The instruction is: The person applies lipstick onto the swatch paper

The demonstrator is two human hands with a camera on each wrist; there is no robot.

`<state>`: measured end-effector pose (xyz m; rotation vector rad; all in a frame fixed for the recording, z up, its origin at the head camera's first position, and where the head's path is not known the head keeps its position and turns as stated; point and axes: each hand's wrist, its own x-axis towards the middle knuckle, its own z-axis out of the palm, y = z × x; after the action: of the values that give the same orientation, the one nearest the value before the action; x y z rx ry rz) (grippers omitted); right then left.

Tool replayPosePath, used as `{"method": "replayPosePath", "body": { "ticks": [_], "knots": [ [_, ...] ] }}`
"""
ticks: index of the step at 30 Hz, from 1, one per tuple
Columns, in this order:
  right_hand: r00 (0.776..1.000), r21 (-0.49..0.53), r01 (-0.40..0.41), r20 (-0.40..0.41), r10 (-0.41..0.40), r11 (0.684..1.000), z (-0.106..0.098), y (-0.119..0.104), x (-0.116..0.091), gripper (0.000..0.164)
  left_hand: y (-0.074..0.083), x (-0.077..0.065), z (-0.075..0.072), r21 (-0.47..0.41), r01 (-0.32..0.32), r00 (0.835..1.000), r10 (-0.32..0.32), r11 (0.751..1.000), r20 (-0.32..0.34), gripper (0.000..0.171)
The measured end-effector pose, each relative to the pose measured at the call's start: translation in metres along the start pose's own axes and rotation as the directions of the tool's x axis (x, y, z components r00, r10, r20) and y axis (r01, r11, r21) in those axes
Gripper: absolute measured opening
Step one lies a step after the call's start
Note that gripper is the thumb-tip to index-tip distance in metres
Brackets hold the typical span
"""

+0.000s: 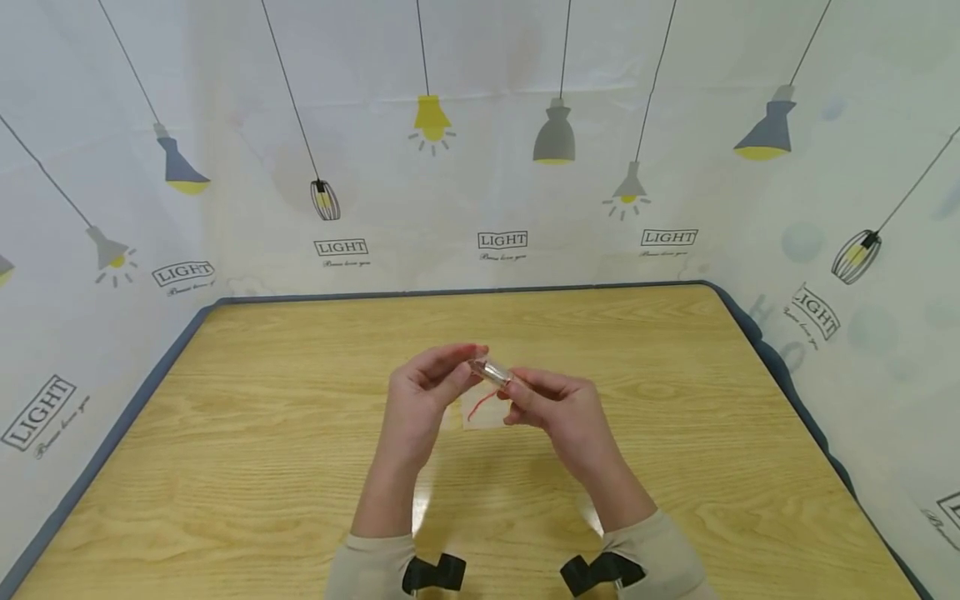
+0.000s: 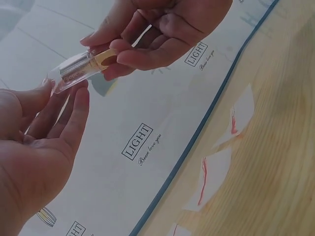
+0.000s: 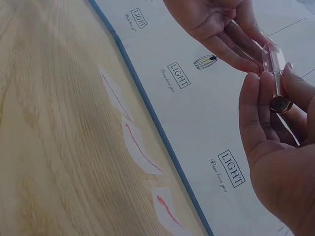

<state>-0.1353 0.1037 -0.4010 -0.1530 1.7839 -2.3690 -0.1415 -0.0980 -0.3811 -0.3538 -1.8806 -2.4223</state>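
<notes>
Over the middle of the table both hands hold a lipstick (image 1: 493, 372) with a shiny silver and gold tube and a clear cap (image 2: 58, 81). My left hand (image 1: 420, 396) pinches the clear cap end between thumb and fingers. My right hand (image 1: 558, 404) pinches the gold base (image 2: 105, 58) at the other end. In the left wrist view the silver part of the tube shows through the cap. The round bottom of the base faces the camera in the right wrist view.
Small white paper pieces with red strokes lie in a row on the wooden table (image 1: 262, 433); one paper (image 3: 140, 147) is between two others. Behind stands a white backdrop (image 1: 420, 200) printed with lamps, with a blue edge strip along the table.
</notes>
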Motion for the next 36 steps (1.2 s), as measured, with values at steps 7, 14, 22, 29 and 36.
{"method": "replayPosePath", "body": {
  "ticks": [7, 14, 22, 29, 36],
  "knots": [
    [0.998, -0.171, -0.039, 0.047, 0.047, 0.984, 0.003, 0.003, 0.000, 0.037, 0.000, 0.000, 0.007, 0.085, -0.020, 0.999, 0.022, 0.996, -0.026, 0.022],
    [0.999, -0.303, -0.032, -0.005, 0.032, 0.952, 0.001, 0.002, 0.000, 0.033, 0.000, 0.001, 0.012, 0.222, 0.039, 0.999, -0.045, 0.974, 0.020, 0.024],
    [0.999, -0.355, -0.029, -0.050, 0.012, 0.934, -0.013, -0.005, 0.000, 0.033, -0.005, 0.002, 0.022, 0.275, 0.021, 0.997, -0.039, 0.961, 0.060, 0.026],
    [0.999, -0.300, -0.029, -0.041, 0.018, 0.953, -0.018, -0.007, -0.001, 0.036, -0.013, 0.003, 0.032, 0.315, -0.064, 0.997, 0.043, 0.947, 0.071, 0.024],
    [0.997, -0.407, -0.075, -0.062, 0.054, 0.910, -0.030, -0.016, -0.002, 0.040, -0.016, 0.007, 0.038, 0.296, -0.088, 0.991, 0.052, 0.951, 0.126, 0.024]
  ]
}}
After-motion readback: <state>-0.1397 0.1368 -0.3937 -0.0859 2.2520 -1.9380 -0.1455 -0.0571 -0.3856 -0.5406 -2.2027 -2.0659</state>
